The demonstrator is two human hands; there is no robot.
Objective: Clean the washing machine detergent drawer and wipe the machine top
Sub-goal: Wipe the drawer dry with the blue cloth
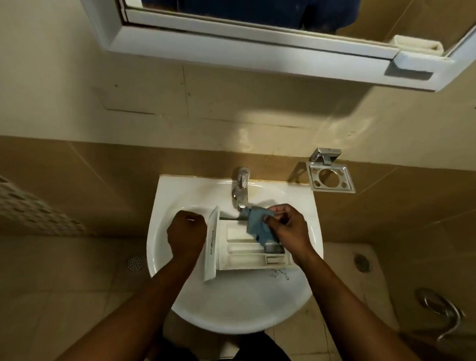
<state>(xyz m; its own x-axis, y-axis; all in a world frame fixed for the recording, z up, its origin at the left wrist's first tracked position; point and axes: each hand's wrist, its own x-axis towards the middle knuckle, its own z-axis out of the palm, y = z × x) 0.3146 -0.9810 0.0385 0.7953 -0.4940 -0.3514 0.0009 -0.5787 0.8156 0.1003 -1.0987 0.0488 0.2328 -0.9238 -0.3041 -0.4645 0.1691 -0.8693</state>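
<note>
Detergent drawer (pixel 248 256) between hands (pixel 186 234) (pixel 289 231), under cloth (pixel 258 227)

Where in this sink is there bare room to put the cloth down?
The sink is bare between the drawer and its front rim, and on the back ledge either side of the tap. The middle is crowded: drawer, cloth, left hand, right hand.

The far right compartments of the white plastic detergent drawer (pixel 244 251) were covered by the crumpled blue cloth (pixel 258 225) and by the right hand (pixel 289 231) pinching it. The fingers of the left hand (pixel 187 232) were curled out of sight, so its hold could not be judged. The print on the front panel (pixel 210 247) was too small to be read. The white-framed mirror cabinet (pixel 237 41) was cut off by the top edge.
</note>
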